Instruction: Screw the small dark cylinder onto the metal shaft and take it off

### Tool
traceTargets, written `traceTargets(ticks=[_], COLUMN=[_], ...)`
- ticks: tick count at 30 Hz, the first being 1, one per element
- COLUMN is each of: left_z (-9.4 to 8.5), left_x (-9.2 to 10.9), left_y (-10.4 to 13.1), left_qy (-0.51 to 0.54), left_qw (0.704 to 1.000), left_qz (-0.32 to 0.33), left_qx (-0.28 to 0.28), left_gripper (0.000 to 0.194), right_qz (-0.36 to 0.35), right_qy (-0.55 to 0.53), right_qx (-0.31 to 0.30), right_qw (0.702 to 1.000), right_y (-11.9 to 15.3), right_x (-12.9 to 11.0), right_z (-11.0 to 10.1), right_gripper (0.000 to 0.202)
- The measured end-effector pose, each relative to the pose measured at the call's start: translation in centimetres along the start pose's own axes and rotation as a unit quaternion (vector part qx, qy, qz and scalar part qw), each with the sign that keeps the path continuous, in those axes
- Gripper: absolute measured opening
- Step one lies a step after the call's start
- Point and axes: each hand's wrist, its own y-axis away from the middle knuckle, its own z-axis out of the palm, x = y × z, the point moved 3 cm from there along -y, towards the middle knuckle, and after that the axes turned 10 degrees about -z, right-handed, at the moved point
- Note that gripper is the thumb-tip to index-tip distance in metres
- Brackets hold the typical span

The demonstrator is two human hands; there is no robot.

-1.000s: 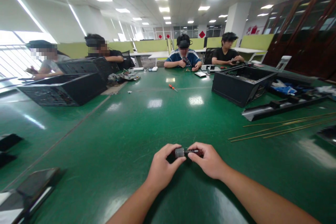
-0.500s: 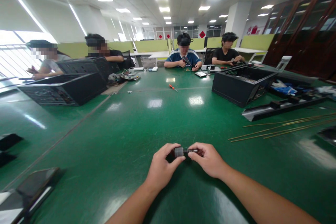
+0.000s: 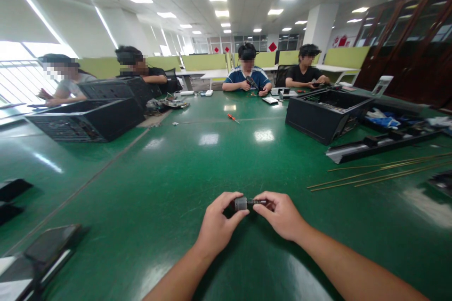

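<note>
Between thumb and fingers, my left hand point(image 3: 219, 223) grips a short grey metal cylinder point(image 3: 241, 203) that looks like a drill chuck; its left end is partly covered by the fingers. A thin dark metal shaft point(image 3: 251, 202) runs rightward from the cylinder, lying about level. My right hand point(image 3: 280, 214) is closed in a pinch on that shaft, whose far end shows between the fingers. Both hands are held low in the middle of the view, in front of the green table top point(image 3: 197, 169).
Black computer cases stand at the left point(image 3: 84, 120) and right point(image 3: 314, 115). An orange screwdriver point(image 3: 232, 117) lies further off. Thin brass-coloured rods point(image 3: 367, 176) and a long metal channel point(image 3: 374, 143) lie at right. A dark flat device point(image 3: 52, 244) is near left. Several people sit across the table.
The view has shifted very slightly. Both hands keep the same hold on the cylinder and shaft, with no clear movement of either.
</note>
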Motion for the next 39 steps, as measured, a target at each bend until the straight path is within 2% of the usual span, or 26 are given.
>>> traceTargets(ticks=[5, 14, 20, 25, 34, 39], left_z=[0.1, 0.0, -0.3, -0.8, -0.8, -0.8], left_x=[-0.1, 0.1, 0.6, 0.5, -0.1, -0.1], left_y=[0.0, 0.1, 0.2, 0.0, 0.0, -0.1], left_qy=[-0.002, 0.003, 0.005, 0.018, 0.005, 0.015], left_qw=[1.0, 1.0, 0.999, 0.999, 1.0, 1.0], left_qz=[0.004, 0.0, 0.036, 0.038, 0.012, -0.004], left_qx=[0.0, -0.003, 0.008, 0.032, 0.025, 0.025], left_gripper=[0.027, 0.027, 0.027, 0.026, 0.03, 0.03], right_qz=[0.005, 0.034, 0.037, 0.057, 0.057, 0.045], right_qy=[-0.005, -0.076, -0.098, -0.114, -0.125, -0.118], right_qx=[0.008, -0.029, -0.063, -0.046, -0.028, -0.038], right_qw=[1.0, 0.996, 0.992, 0.991, 0.99, 0.991], right_y=[0.1, 0.0, -0.3, -0.5, -0.5, -0.4], right_x=[0.1, 0.6, 0.6, 0.9, 1.2, 1.1], right_z=[0.0, 0.3, 0.0, -0.4, -0.5, -0.5], right_gripper=[0.015, 0.02, 0.028, 0.032, 0.026, 0.023])
